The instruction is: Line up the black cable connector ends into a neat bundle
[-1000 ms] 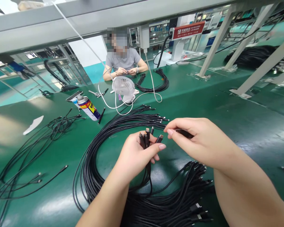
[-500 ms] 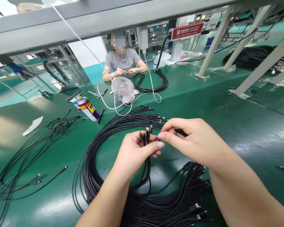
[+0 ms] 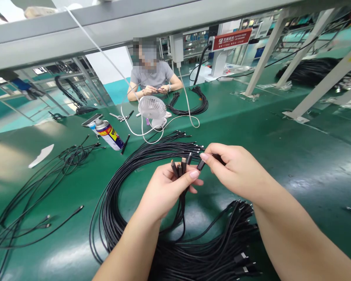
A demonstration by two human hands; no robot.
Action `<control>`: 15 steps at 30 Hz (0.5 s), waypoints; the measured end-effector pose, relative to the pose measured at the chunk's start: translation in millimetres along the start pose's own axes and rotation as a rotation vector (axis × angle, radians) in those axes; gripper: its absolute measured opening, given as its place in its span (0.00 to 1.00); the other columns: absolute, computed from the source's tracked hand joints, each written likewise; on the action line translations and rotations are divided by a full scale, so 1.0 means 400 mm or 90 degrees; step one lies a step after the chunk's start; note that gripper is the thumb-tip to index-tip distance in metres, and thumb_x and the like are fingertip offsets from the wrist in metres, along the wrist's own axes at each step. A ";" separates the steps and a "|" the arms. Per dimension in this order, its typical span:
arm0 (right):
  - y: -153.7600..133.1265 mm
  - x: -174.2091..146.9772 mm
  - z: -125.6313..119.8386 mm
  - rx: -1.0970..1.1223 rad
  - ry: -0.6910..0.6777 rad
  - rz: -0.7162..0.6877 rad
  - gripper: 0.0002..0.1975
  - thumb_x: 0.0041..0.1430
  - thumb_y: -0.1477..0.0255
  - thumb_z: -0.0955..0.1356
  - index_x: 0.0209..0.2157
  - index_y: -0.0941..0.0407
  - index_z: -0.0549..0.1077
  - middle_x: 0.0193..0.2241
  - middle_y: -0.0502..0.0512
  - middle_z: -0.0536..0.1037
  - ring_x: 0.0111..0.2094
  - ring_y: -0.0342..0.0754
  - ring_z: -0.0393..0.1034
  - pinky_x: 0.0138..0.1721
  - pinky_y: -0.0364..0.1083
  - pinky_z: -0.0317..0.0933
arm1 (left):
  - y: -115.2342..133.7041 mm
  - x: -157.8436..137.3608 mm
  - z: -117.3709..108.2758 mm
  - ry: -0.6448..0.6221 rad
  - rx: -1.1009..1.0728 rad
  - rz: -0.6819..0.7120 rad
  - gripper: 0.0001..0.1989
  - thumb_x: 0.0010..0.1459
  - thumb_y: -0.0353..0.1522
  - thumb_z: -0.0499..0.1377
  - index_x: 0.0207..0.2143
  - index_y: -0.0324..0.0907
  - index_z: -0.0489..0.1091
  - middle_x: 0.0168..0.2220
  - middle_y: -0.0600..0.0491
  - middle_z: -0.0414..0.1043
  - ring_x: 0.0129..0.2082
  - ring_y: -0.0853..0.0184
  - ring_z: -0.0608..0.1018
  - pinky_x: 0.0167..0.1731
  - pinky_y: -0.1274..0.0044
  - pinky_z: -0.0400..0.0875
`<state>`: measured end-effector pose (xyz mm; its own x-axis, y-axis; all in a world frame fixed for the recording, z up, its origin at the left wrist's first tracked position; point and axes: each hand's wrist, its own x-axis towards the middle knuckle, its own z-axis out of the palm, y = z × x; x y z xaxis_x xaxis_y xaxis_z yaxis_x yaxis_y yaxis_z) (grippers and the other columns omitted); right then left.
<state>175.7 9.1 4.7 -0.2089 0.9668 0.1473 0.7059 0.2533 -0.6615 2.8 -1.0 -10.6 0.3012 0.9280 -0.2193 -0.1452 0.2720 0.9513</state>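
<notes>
Several black cable ends (image 3: 179,168) stand up out of my left hand (image 3: 172,187), which is closed round them, their plugs pointing upward. My right hand (image 3: 231,166) pinches one black cable connector (image 3: 201,165) between thumb and forefinger, close to my left fingertips. Whether the left fingers also touch that connector, I cannot tell. A dark piece shows behind the right fingers, partly hidden. Below my hands lies a thick bundle of black cables (image 3: 210,253) with plugs at its right end. Its curved loop (image 3: 114,195) sweeps round on the left to more plugs beyond my hands.
Loose black cables (image 3: 23,207) lie at the left. A spray can (image 3: 111,134), a black pen-like stick (image 3: 125,144) and a white fan (image 3: 152,109) stand or lie farther back on the green table (image 3: 280,156). Opposite sits a co-worker (image 3: 153,76) handling cable. Metal posts (image 3: 324,86) rise at right.
My right hand has shifted slightly up and right, and more of the pinched connector shows. My left thumb has moved a little away from it. The bundle lies as before.
</notes>
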 end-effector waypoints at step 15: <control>-0.051 -0.015 0.002 0.223 -0.041 0.013 0.08 0.61 0.71 0.64 0.28 0.56 0.71 0.22 0.48 0.74 0.24 0.41 0.67 0.25 0.39 0.59 | -0.002 0.000 0.003 -0.118 0.069 -0.024 0.15 0.50 0.40 0.65 0.24 0.38 0.70 0.22 0.55 0.66 0.24 0.71 0.69 0.25 0.80 0.66</control>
<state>162.0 -1.9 16.8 -0.2468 0.9646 0.0928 0.4370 0.1963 -0.8778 4.0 -1.5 -10.9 0.4742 0.8521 -0.2214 -0.0312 0.2676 0.9630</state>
